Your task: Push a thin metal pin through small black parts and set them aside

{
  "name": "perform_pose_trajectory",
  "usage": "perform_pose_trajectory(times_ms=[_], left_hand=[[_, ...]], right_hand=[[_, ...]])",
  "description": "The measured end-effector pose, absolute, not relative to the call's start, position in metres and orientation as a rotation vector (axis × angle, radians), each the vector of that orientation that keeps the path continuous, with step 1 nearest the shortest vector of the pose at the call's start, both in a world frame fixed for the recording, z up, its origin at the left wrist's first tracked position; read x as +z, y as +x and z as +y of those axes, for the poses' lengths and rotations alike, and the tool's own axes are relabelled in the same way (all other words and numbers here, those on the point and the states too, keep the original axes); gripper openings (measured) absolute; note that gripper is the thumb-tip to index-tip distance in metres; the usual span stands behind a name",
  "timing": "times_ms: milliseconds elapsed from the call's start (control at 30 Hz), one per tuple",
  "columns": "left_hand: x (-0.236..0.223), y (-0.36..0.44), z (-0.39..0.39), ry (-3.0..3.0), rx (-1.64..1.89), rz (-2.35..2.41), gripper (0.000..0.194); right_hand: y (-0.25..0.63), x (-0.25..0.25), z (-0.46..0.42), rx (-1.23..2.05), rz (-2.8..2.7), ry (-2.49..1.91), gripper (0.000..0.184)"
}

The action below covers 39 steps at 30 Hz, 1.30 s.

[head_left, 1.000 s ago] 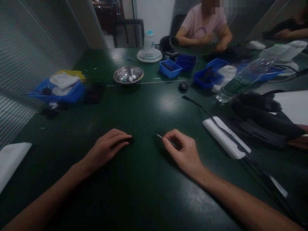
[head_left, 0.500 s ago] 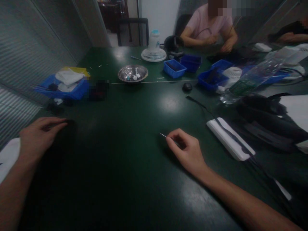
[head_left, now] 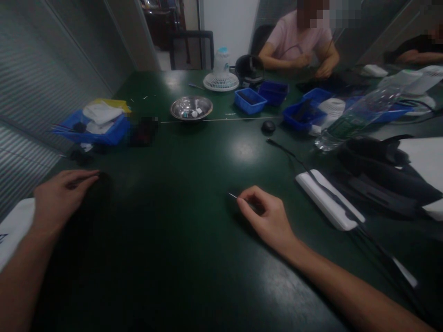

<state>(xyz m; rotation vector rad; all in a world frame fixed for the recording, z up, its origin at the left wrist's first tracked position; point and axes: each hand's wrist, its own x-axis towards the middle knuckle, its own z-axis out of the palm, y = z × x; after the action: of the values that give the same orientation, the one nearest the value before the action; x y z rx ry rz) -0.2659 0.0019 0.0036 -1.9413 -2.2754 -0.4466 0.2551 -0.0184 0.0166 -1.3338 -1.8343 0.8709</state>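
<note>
My right hand (head_left: 265, 214) rests low over the dark green table (head_left: 166, 212), thumb and forefinger pinched together. From the pinch sticks out a thin metal pin (head_left: 232, 195), pointing up and to the left; most of it is hidden by the fingers. On the left side, my left hand (head_left: 65, 191) is closed with thumb and fingertips pressed together. Whatever lies in that pinch, if anything, is too small and dark to make out. Both hands are wide apart.
Beyond my left hand stands a blue basket (head_left: 117, 134) with white cloths. A steel bowl (head_left: 175, 115) holds small white parts. To the right are a white power strip (head_left: 323, 198), a plastic bottle (head_left: 349, 122) and blue bins (head_left: 249, 107). A person (head_left: 294, 41) sits across.
The view has shifted slightly. My left hand appears a little farther right, and the right hand keeps its pinch on the pin.
</note>
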Motion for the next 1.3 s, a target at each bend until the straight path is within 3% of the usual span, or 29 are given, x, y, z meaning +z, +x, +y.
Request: perform_pose_trajectory(times_ms=[133, 233, 367, 500, 633, 933, 1300], left_hand=[[0.006, -0.264, 0.001, -1.949, -0.332, -2.222, 0.039], [0.008, -0.241, -0.001, -1.974, -0.438, -2.248, 0.034], [0.008, -0.160, -0.005, -2.432, -0.748, -2.123, 0.032], [0.006, -0.057, -0.003, -3.169, -0.922, -1.722, 0.017], [0.005, -0.003, 0.008, -3.361, -1.030, -1.537, 0.011], [0.003, -0.006, 0.010, -3.378, -1.126, -1.682, 0.009], [0.002, -0.006, 0.010, -3.477, -1.091, -1.535, 0.014]], right_hand=[[0.254, 0.020, -0.019, 0.873, -1.849, -1.326, 0.016], [0.253, 0.019, -0.020, 0.877, -1.870, -1.309, 0.015], [0.250, 0.015, -0.022, 0.840, -1.993, -1.230, 0.012], [0.249, 0.014, -0.024, 0.812, -2.104, -1.149, 0.010], [0.251, 0.015, -0.024, 0.747, -2.076, -1.191, 0.009], [0.253, 0.011, -0.023, 0.681, -2.221, -1.219, 0.006], [0.251, 0.007, -0.025, 0.618, -2.297, -1.184, 0.009]])
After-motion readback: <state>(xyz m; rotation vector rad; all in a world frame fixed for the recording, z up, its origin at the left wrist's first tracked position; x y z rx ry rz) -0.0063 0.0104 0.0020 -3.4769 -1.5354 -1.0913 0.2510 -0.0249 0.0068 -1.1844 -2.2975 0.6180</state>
